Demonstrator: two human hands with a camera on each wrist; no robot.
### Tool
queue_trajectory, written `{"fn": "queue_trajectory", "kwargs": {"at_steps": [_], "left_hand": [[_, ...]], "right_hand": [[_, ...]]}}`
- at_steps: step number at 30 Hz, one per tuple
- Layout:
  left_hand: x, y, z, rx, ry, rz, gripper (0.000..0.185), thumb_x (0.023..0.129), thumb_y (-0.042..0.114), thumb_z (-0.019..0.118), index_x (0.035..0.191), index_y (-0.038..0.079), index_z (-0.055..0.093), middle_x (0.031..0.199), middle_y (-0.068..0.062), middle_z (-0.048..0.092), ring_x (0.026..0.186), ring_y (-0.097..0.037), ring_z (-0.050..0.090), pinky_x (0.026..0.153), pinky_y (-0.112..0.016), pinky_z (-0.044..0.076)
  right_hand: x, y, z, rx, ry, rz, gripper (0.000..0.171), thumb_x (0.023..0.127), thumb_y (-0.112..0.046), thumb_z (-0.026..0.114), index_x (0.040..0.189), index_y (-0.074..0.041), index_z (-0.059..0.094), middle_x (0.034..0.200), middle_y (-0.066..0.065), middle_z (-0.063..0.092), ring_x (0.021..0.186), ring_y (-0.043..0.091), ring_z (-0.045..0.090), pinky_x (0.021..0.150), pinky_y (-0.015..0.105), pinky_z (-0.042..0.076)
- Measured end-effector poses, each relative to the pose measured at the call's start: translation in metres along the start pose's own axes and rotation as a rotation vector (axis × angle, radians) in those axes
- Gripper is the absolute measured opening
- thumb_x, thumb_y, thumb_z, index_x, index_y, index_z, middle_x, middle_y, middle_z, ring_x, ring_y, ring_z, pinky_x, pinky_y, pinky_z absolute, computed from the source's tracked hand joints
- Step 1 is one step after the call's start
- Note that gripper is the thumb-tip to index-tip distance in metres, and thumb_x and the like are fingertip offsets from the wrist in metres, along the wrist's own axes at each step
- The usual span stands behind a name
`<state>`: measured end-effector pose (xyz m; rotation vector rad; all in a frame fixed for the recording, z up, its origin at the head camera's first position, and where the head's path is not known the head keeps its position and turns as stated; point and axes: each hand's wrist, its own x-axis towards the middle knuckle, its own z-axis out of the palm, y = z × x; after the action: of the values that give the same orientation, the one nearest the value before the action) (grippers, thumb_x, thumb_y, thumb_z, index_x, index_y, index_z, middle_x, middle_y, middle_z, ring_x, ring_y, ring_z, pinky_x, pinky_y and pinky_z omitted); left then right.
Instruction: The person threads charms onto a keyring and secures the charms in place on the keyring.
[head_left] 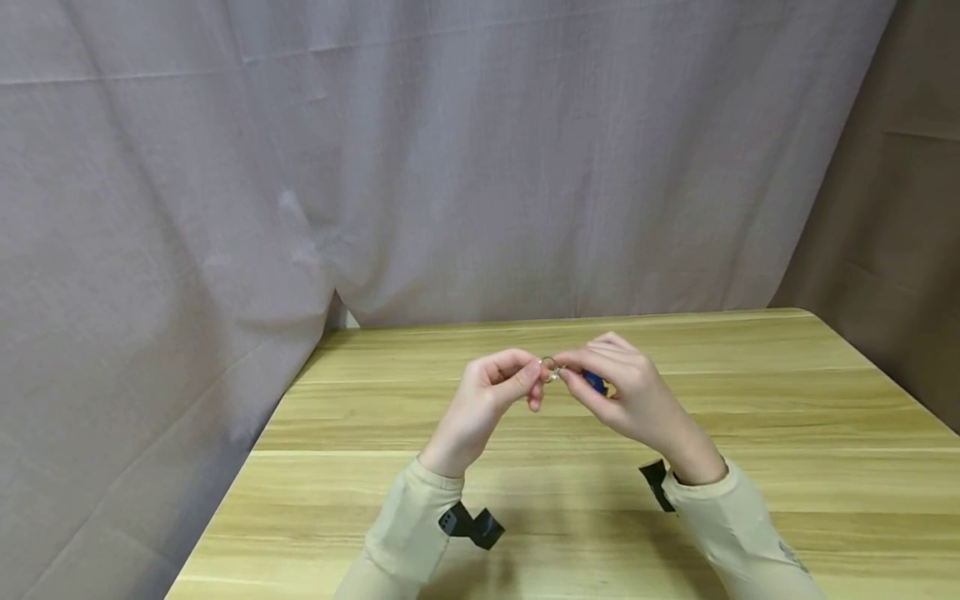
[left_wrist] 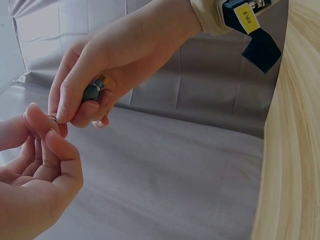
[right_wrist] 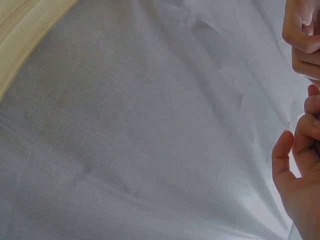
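Note:
Above the table, both hands meet at a small metal split ring [head_left: 549,362]. My left hand [head_left: 486,400] pinches one side of it between thumb and forefinger. Thumb and fingertips of my right hand [head_left: 633,387] grip the opposite side. A small blue charm with yellow parts [head_left: 595,382] sits under the right palm, partly covered by the fingers. In the left wrist view the ring [left_wrist: 51,118] shows as thin wire between the fingertips, and the charm [left_wrist: 92,92] looks dark teal. The right wrist view catches both hands only at its right edge, with the ring hidden.
A light wood-grain table [head_left: 360,500] lies beneath the hands, its far edge against a hanging grey cloth [head_left: 525,167]. More cloth covers the left side, and a brown cloth [head_left: 885,208] hangs at the right. Black wrist cameras [head_left: 472,525] sit on the cream sleeves [head_left: 412,517].

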<state>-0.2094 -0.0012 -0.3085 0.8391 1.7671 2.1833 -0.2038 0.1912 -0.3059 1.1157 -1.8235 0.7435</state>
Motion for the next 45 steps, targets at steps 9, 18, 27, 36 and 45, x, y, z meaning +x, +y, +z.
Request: {"fn": "queue_trajectory", "kwargs": {"at_steps": [9,18,27,36,45], "left_hand": [[-0.003,-0.001,-0.003,-0.047,-0.046,0.036,0.013,0.093,0.005,0.059,0.102,0.002,0.068,0.079,0.010,0.066,0.065,-0.008,0.054,0.077,-0.025,0.045],[-0.005,0.006,0.004,0.028,-0.010,0.102,0.030,0.087,0.004,0.067,0.115,-0.008,0.063,0.078,0.012,0.065,0.067,-0.006,0.055,0.070,-0.021,0.046],[-0.001,-0.003,0.011,0.385,0.130,0.244,0.019,0.084,0.010,0.074,0.102,0.004,0.072,0.074,-0.013,0.066,0.068,-0.001,0.057,0.068,-0.018,0.048],[0.001,-0.011,0.012,0.516,0.208,0.349,0.014,0.086,0.013,0.073,0.095,0.003,0.073,0.072,-0.012,0.070,0.064,0.002,0.055,0.064,-0.017,0.046],[0.002,-0.006,0.010,0.263,0.179,0.243,0.015,0.093,0.009,0.064,0.098,-0.005,0.068,0.076,-0.027,0.062,0.064,-0.004,0.059,0.066,-0.021,0.051]], "right_hand": [[-0.004,0.000,0.002,0.134,-0.030,0.085,0.027,0.098,-0.021,0.056,0.093,0.001,0.071,0.082,0.010,0.072,0.076,0.011,0.059,0.073,0.015,0.046],[-0.004,-0.004,0.001,0.237,0.010,0.218,0.019,0.081,0.015,0.065,0.096,0.004,0.069,0.081,0.012,0.069,0.077,-0.003,0.058,0.069,0.012,0.049],[-0.005,-0.005,0.004,-0.062,0.009,0.137,0.010,0.090,-0.006,0.066,0.091,0.002,0.072,0.081,0.011,0.073,0.075,0.018,0.062,0.074,0.017,0.046],[-0.001,-0.003,0.006,-0.167,-0.007,0.021,0.045,0.101,-0.035,0.046,0.090,0.001,0.072,0.075,0.007,0.071,0.062,0.014,0.059,0.071,0.028,0.043],[0.001,-0.002,0.005,-0.082,0.022,0.059,0.026,0.097,-0.023,0.059,0.090,-0.002,0.074,0.080,0.006,0.074,0.071,0.018,0.063,0.072,0.024,0.044]]}}
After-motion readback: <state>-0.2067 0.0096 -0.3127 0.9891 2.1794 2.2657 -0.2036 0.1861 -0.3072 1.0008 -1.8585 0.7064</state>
